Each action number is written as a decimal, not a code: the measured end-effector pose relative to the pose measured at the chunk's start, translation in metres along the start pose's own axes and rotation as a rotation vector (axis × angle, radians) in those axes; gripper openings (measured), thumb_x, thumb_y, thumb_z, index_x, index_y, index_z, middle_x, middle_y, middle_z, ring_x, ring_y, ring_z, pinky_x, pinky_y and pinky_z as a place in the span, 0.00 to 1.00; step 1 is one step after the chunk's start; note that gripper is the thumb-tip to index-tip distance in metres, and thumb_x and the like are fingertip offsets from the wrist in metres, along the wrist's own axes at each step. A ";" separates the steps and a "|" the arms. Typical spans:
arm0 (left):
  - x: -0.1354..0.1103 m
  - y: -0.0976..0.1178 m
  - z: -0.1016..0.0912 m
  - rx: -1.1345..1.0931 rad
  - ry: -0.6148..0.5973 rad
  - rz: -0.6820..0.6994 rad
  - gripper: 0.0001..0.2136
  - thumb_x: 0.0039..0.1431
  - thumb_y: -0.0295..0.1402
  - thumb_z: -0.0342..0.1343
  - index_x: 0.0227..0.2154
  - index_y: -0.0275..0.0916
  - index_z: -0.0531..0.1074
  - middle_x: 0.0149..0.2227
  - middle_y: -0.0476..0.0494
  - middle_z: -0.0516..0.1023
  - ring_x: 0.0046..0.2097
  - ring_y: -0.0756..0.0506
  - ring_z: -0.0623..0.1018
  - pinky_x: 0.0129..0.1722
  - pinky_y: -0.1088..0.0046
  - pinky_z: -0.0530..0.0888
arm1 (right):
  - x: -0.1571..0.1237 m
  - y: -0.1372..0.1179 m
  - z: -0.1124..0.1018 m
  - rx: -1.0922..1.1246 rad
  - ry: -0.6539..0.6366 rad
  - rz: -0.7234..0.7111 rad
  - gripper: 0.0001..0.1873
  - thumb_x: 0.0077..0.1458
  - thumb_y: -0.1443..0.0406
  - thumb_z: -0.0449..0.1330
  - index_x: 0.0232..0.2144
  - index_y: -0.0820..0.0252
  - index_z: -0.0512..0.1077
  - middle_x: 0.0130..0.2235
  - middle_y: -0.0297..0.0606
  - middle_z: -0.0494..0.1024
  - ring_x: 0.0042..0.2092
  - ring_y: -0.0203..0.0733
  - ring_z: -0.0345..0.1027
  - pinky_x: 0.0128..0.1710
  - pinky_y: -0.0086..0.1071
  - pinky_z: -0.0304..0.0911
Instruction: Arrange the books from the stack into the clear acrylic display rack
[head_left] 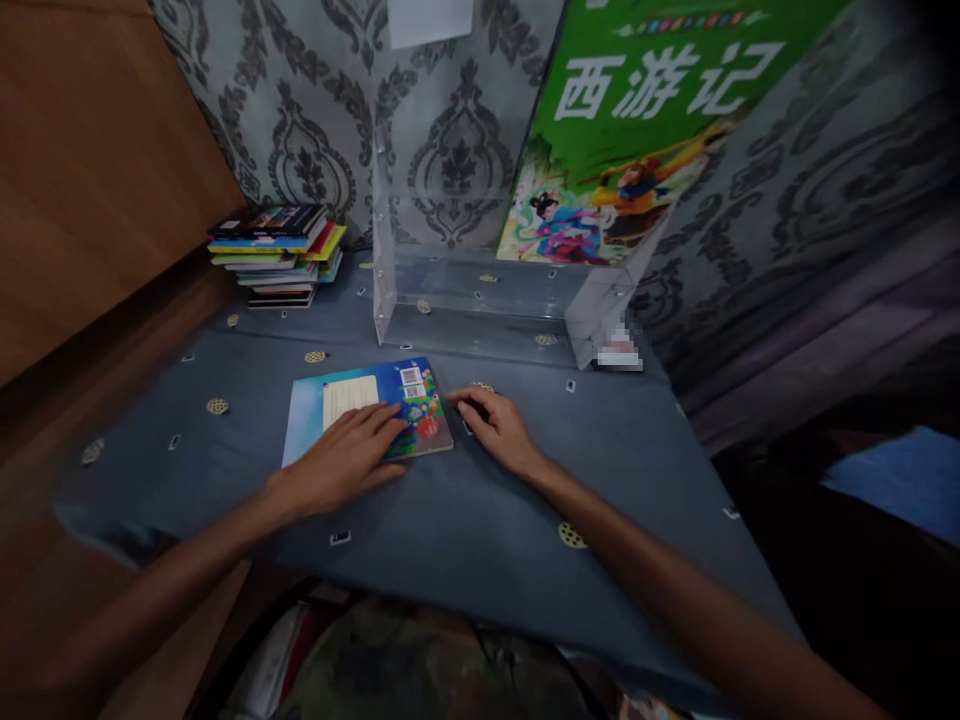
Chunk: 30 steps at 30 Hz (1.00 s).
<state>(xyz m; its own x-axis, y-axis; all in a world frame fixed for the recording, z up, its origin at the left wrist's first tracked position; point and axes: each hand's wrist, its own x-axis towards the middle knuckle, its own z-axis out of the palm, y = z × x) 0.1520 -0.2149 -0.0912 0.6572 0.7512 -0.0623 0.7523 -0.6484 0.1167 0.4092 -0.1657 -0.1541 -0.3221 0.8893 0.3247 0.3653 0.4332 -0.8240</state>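
A thin blue picture book (304, 410) lies closed on the cloth-covered table, its cover printed with a cream text panel, a barcode and bright drawings. Across its lower middle rests my left hand (352, 450), palm down with the fingers stretched out, hiding part of the cover. Just beyond the book's right edge is my right hand (499, 425), its index finger reaching toward that edge. The right thumb and index finger are slightly apart, and nothing shows between them; the other fingers are partly hidden.
Behind the book stands a clear acrylic stand (480, 318), with a large green book (555, 150) upright at its right side. A stack of books (281, 255) sits at the back left. The patterned blue-grey tablecloth (465, 540) reaches the near edge.
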 end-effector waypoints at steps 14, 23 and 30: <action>0.040 0.000 0.022 -0.132 0.252 0.021 0.23 0.63 0.52 0.54 0.53 0.43 0.69 0.56 0.39 0.72 0.56 0.37 0.72 0.54 0.55 0.69 | -0.006 -0.001 -0.003 0.066 -0.060 -0.178 0.11 0.59 0.72 0.54 0.39 0.59 0.76 0.40 0.40 0.79 0.44 0.42 0.73 0.49 0.41 0.66; 0.039 -0.002 0.016 -0.277 0.229 0.005 0.24 0.62 0.55 0.52 0.52 0.43 0.72 0.57 0.40 0.72 0.57 0.38 0.71 0.57 0.55 0.68 | -0.007 -0.005 -0.007 0.129 -0.113 -0.200 0.16 0.55 0.77 0.54 0.38 0.57 0.76 0.42 0.38 0.79 0.46 0.41 0.73 0.51 0.40 0.66; 0.037 0.002 0.014 -0.272 0.199 -0.005 0.23 0.65 0.53 0.49 0.54 0.43 0.71 0.58 0.39 0.71 0.59 0.37 0.70 0.59 0.54 0.66 | -0.007 -0.006 -0.008 0.144 -0.140 -0.222 0.16 0.53 0.76 0.57 0.40 0.57 0.77 0.46 0.39 0.77 0.50 0.43 0.72 0.52 0.42 0.66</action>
<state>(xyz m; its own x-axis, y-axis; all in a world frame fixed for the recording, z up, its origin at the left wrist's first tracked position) 0.1786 -0.1898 -0.1068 0.6112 0.7810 0.1283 0.6975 -0.6082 0.3790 0.4164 -0.1734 -0.1473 -0.5016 0.7417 0.4454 0.1480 0.5808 -0.8005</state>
